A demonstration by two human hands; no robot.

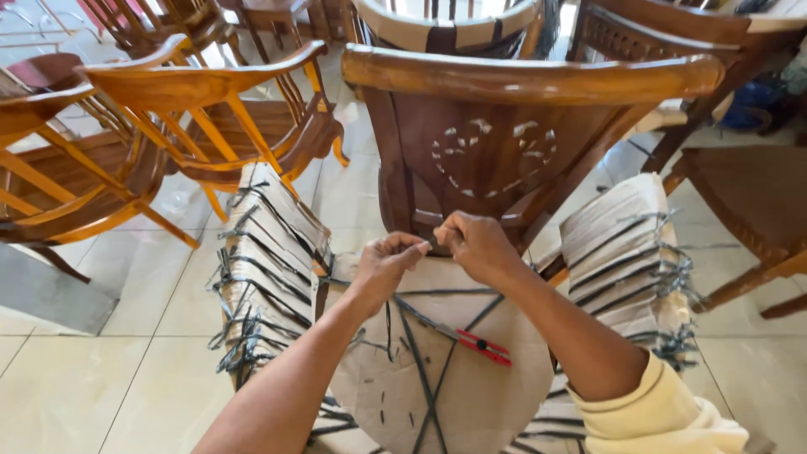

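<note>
Cardboard sheet (454,378) covers the seat of a dark wooden chair (504,143), right in front of the person, crossed w/ black straps (424,370) that meet near its middle. Both hands work at the sheet's far edge, where it meets the chair back. Left hand (385,262): fingers pinched together in a narrow grip near the edge; what's between them is too small to tell, maybe strap end. Right hand (477,244): curled tight, fingertips pressed close to the left hand's, almost touching; can't tell what it holds either. Right arm has a pale yellow sleeve (656,412) pushed up near the elbow; left forearm is bare.

Red-handled cutters (475,343) lie on the cardboard, just below the right wrist, not touched by either hand.

Chair arms on both sides are wrapped in cardboard strips tied w/ black strap: left wrapped arm (269,261) and right wrapped arm (626,252), loose strap ends sticking out.

Further out: lighter orange-brown chairs (193,109) to the left, more dark chairs (740,193) to the right and behind, all on a pale tiled floor (101,370).
</note>
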